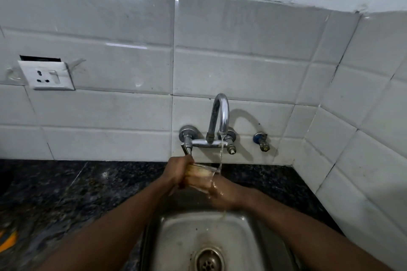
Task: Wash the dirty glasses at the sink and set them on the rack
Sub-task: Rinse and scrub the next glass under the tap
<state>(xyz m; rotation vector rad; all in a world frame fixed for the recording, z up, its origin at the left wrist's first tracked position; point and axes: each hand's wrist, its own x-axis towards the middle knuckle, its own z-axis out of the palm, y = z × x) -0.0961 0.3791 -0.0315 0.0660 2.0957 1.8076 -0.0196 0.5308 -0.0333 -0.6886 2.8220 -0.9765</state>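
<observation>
Head view: I have one glass (201,172) in my hands, up over the back edge of the sink (176,233) and just below the tap (220,114). The glass lies nearly on its side. Its long axis runs left to right, with the base toward my left and the mouth pointing right and a little up. The rim touches the thin stream of water (222,154) falling from the spout. Yellowish residue shows inside the glass.

My left hand (177,172) is wrapped round the base end, fingers curled on it. My right hand (226,193) is wet and cups the glass from below and to the right, its fingers closed against the lower wall. Both hands are together on the one glass. Water runs off my right hand down into the basin.

The sink has one drain (208,262) at its bottom. The tap has one curved spout and two side valves. One more small valve (262,142) with a blue collar sits on the tiles to the right. The dark speckled surface (88,182) runs along both sides of the sink. One socket (47,76) is on the wall at the left.
</observation>
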